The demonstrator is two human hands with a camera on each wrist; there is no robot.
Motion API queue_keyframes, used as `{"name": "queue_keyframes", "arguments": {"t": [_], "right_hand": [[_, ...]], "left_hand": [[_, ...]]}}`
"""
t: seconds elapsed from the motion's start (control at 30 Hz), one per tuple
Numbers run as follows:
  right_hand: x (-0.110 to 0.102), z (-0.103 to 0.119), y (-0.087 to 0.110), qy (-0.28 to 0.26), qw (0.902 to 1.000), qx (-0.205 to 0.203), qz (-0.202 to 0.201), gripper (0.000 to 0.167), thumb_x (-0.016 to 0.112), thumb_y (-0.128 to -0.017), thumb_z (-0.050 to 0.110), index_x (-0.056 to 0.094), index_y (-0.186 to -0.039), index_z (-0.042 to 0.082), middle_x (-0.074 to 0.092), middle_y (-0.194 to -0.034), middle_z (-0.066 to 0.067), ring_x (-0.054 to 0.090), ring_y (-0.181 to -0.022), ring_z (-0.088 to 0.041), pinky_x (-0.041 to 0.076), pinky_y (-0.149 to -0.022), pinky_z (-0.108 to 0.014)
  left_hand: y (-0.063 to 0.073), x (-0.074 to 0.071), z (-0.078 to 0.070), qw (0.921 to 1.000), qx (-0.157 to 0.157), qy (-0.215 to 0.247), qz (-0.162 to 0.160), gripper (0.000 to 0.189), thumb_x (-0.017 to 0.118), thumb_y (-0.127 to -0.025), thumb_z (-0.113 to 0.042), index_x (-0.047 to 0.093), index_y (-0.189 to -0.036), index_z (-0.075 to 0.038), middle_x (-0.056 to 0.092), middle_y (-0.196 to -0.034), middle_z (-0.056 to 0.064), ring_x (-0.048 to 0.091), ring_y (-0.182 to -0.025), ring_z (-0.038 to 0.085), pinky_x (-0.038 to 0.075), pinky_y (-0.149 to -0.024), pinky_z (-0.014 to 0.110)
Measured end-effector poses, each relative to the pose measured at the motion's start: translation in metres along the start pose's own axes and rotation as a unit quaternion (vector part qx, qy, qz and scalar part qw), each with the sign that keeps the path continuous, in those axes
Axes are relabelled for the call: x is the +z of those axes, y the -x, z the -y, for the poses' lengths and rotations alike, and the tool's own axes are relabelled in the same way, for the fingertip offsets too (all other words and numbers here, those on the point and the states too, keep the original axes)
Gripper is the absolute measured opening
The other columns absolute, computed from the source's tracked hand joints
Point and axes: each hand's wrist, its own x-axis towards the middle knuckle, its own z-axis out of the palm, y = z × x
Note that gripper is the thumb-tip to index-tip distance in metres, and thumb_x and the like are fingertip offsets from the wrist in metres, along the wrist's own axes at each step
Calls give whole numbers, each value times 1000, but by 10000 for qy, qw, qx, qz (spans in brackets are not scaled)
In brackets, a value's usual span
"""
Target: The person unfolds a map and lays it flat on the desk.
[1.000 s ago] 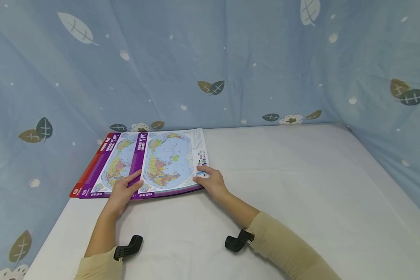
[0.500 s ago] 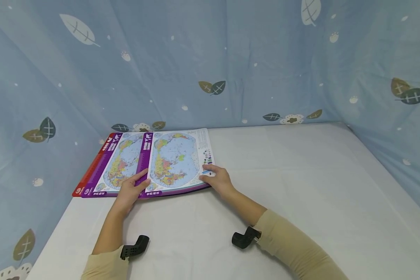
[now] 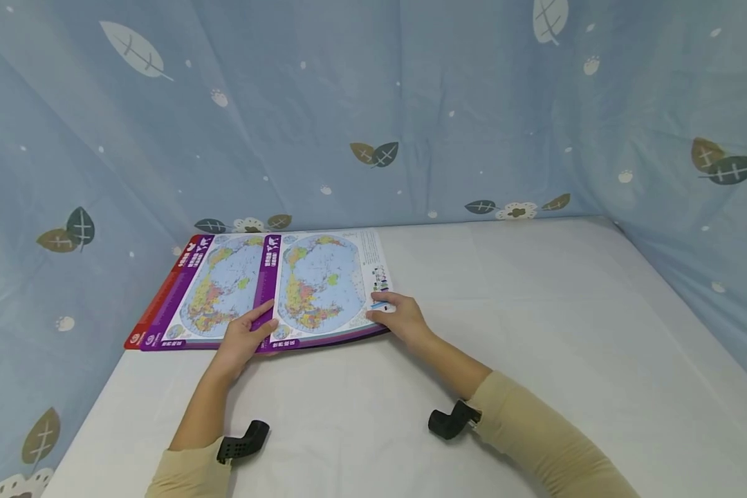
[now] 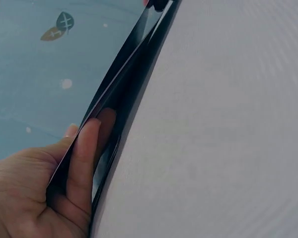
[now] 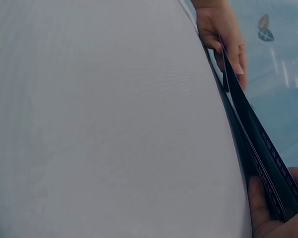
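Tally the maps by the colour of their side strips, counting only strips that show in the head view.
Red: 1 (red-strip map)
Purple: 2 (left purple-strip map, right purple-strip map)
Total: 3; any sheets hidden underneath cannot be counted.

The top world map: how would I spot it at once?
On the white table, look back left, below the blue curtain. The left hand and right hand grip the top world map there. Unlike the lower purple-edged map and red-edged sheet, no other sheet covers it.
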Motion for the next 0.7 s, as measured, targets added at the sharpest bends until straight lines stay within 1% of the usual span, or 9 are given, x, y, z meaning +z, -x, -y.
{"name": "queue_keyframes", "arguments": {"t": [0.2, 0.33, 0.47, 0.57, 0.7], "right_hand": [[-9, -6, -1, -82, 9999, 34, 70, 43, 75, -80, 15, 65, -121, 10, 52, -137, -13, 36, -136, -29, 30, -113, -44], [-17, -8, -1, -117, 9999, 52, 57, 43, 76, -79, 15, 65, -120, 9, 52, -137, -14, 36, -135, -29, 30, -112, -44], [-24, -9, 1, -80, 9999, 80, 30, 43, 75, -80, 15, 65, -121, 9, 50, -139, -14, 35, -136, -30, 30, -113, -45], [-31, -9, 5, -90, 9999, 146, 7, 44, 75, -80, 15, 64, -122, 9, 49, -140, -14, 33, -138, -29, 28, -113, -44], [-39, -13, 12, -145, 9997, 205, -3, 45, 74, -81, 15, 62, -124, 9, 47, -142, -14, 31, -139, -30, 27, -114, -44]], "left_hand": [[-1, 8, -2, 9999, 68, -51, 70, 59, 57, -96, -28, 33, -147, -10, 21, -155, 19, 6, -144, 36, 11, -117, 50], [-2, 14, -7, 9998, 116, -38, 128, 58, 56, -96, -25, 33, -147, -10, 19, -155, 19, 5, -144, 36, 11, -117, 51], [-3, 22, -12, 9999, 51, 56, 116, 58, 55, -97, -22, 32, -148, -10, 17, -155, 19, 7, -144, 36, 15, -117, 48], [-3, 29, -16, 9999, 13, 107, 126, 57, 54, -97, -20, 31, -148, -11, 15, -156, 19, 7, -145, 35, 14, -117, 47], [-3, 38, -17, 9997, 39, 155, 179, 56, 53, -98, -19, 31, -148, -10, 15, -156, 18, 6, -145, 34, 13, -118, 47]]}}
